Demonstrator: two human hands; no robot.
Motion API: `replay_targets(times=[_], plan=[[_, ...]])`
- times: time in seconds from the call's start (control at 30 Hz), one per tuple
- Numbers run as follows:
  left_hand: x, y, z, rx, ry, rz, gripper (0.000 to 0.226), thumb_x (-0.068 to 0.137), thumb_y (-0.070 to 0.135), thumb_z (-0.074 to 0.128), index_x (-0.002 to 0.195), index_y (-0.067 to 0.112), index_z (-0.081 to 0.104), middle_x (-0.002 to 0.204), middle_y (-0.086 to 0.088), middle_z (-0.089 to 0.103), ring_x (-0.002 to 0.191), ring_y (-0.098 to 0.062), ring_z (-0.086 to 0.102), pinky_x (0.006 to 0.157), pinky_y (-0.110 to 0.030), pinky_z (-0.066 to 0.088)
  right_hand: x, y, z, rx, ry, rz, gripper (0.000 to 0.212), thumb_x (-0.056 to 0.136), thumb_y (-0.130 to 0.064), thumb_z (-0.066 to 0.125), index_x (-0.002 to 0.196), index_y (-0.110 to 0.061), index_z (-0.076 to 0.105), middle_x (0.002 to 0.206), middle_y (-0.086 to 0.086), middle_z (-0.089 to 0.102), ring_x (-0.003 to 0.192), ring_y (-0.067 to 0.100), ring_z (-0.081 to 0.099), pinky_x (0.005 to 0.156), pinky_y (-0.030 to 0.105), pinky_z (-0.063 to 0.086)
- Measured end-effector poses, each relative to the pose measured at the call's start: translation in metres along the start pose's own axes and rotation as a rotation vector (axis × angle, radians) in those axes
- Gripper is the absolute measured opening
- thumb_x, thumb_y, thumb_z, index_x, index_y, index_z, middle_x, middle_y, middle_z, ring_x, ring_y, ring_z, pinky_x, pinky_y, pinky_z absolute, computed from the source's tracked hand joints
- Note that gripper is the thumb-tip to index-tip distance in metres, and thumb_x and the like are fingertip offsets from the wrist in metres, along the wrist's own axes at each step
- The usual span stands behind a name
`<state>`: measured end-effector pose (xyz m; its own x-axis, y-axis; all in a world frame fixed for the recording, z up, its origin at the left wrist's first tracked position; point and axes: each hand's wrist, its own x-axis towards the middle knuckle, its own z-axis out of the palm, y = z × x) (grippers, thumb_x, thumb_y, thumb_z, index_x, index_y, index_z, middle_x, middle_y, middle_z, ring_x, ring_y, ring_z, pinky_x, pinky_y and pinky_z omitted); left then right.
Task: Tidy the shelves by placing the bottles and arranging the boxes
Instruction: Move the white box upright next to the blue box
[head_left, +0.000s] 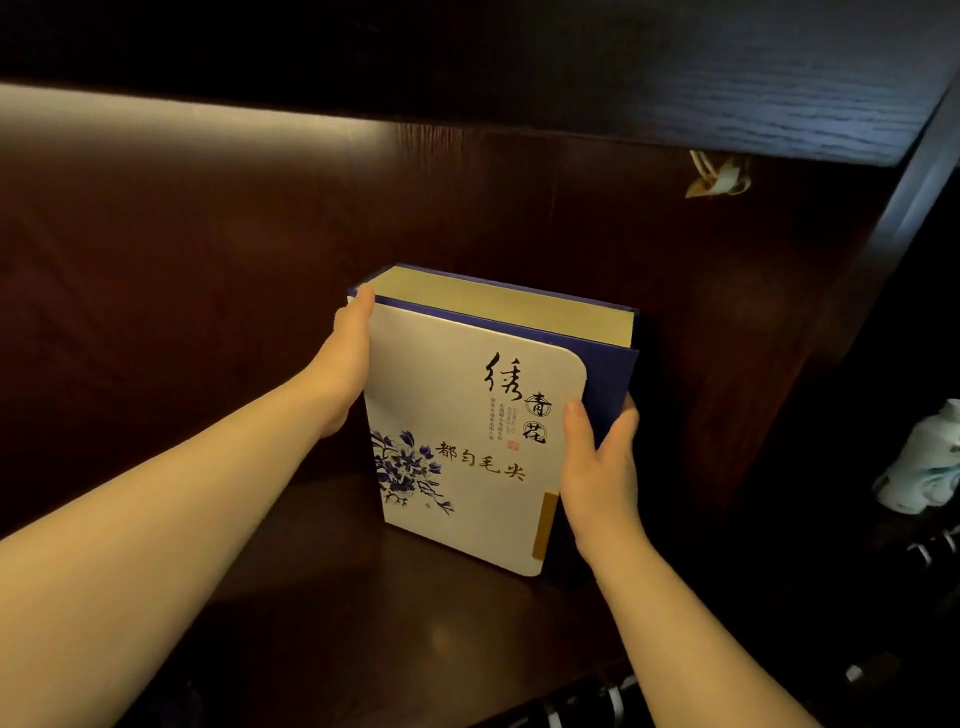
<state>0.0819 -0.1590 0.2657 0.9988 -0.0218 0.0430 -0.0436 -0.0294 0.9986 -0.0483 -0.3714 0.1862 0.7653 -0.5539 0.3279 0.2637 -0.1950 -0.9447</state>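
Right hand (597, 467) fingers behind box (467, 415); grip perhaps closed.

Pale knotted cord (719, 176) hanging under the upper board, crumpled white cloth (924, 462) at right edge

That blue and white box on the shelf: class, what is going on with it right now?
A person is holding the blue and white box upright on a dark wooden shelf with both bare hands. The left hand presses against its left edge near the top, and the right hand grips its right edge lower down. The box stands near the back panel, its printed front facing the camera. A pale ceramic bottle sits in the dim space to the right, untouched.
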Motion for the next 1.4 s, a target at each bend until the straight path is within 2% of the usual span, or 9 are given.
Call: replay_targets(times=[0.07,0.13,0.23,0.4,0.6,0.8,0.9,1.07,1.4], plan=[[-0.012,0.0,-0.011,0.031,0.004,0.011,0.074,0.094,0.074,0.025,0.155,0.032,0.027,0.129,0.01,0.05,0.12,-0.017,0.046,0.118,-0.054,0.029,0.0,-0.002,0.002,0.012,-0.014,0.001,0.047,0.079,-0.078,0.049,0.121,-0.061,0.039,0.127,-0.011,0.066,0.11,0.01,0.07,0.084,0.046,0.064],[-0.024,-0.001,-0.022,0.073,0.017,0.014,0.081,0.09,0.078,0.024,0.156,0.032,0.025,0.137,0.008,0.048,0.122,-0.016,0.044,0.118,-0.054,0.028,-0.002,-0.002,0.005,0.027,-0.033,0.005,0.046,0.079,-0.079,0.048,0.12,-0.061,0.04,0.124,-0.009,0.068,0.107,0.013,0.072,0.085,0.053,0.063],[-0.044,0.001,-0.039,0.153,0.023,0.011,0.098,0.074,0.086,0.026,0.156,0.033,0.026,0.15,0.004,0.046,0.136,-0.021,0.042,0.117,-0.055,0.03,-0.004,-0.002,0.01,0.019,-0.032,0.021,0.023,0.079,-0.082,0.045,0.1,-0.074,0.041,0.115,-0.01,0.071,0.1,0.013,0.074,0.082,0.054,0.064],[-0.083,0.003,-0.074,0.281,-0.034,0.136,0.077,0.073,0.087,0.045,0.134,0.042,0.036,0.132,0.013,0.057,0.117,-0.009,0.057,0.094,-0.043,0.049,-0.01,-0.007,0.017,0.011,-0.015,0.054,0.014,0.081,-0.082,0.036,0.091,-0.075,0.041,0.106,-0.007,0.073,0.095,0.017,0.073,0.079,0.058,0.064],[-0.117,0.003,-0.108,0.396,0.013,0.22,0.059,0.092,0.063,0.056,0.144,0.038,0.044,0.126,0.018,0.064,0.107,-0.004,0.064,0.078,-0.034,0.059,-0.031,-0.014,0.028,0.004,-0.014,0.046,0.017,0.081,-0.082,0.031,0.088,-0.072,0.042,0.103,-0.011,0.072,0.094,0.014,0.071,0.08,0.052,0.063],[-0.15,0.007,-0.137,0.447,0.063,0.228,0.046,0.086,0.061,0.065,0.124,0.039,0.052,0.114,0.012,0.066,0.098,-0.009,0.069,0.07,-0.042,0.065,-0.058,-0.028,0.035,0.028,-0.033,0.064,0.02,0.077,-0.084,0.031,0.088,-0.073,0.043,0.104,-0.013,0.071,0.098,0.013,0.069,0.075,0.042,0.059],[-0.166,0.006,-0.148,0.455,0.062,0.261,0.044,0.075,0.069,0.067,0.11,0.044,0.055,0.106,0.011,0.068,0.086,-0.004,0.071,0.063,-0.038,0.064,-0.068,-0.037,0.035,0.032,-0.035,0.076,0.015,0.077,-0.082,0.033,0.084,-0.078,0.045,0.092,-0.027,0.072,0.095,0.008,0.069,0.071,0.036,0.057],[-0.183,0.005,-0.158,0.438,0.035,0.26,0.055,0.065,0.076,0.066,0.107,0.044,0.056,0.103,0.013,0.069,0.083,0.001,0.071,0.067,-0.037,0.064,-0.082,-0.045,0.031,0.063,-0.042,0.038,0.014,0.083,-0.077,0.035,0.085,-0.077,0.049,0.085,-0.037,0.069,0.078,-0.012,0.067,0.07,0.033,0.052],[-0.203,0.005,-0.169,0.331,0.022,0.227,0.063,0.059,0.075,0.071,0.107,0.037,0.057,0.104,0.004,0.071,0.091,-0.016,0.074,0.069,-0.043,0.064,-0.097,-0.046,0.031,0.132,-0.082,0.04,0.017,0.09,-0.069,0.037,0.086,-0.069,0.054,0.084,-0.032,0.071,0.077,-0.012,0.068,0.07,0.029,0.049]])
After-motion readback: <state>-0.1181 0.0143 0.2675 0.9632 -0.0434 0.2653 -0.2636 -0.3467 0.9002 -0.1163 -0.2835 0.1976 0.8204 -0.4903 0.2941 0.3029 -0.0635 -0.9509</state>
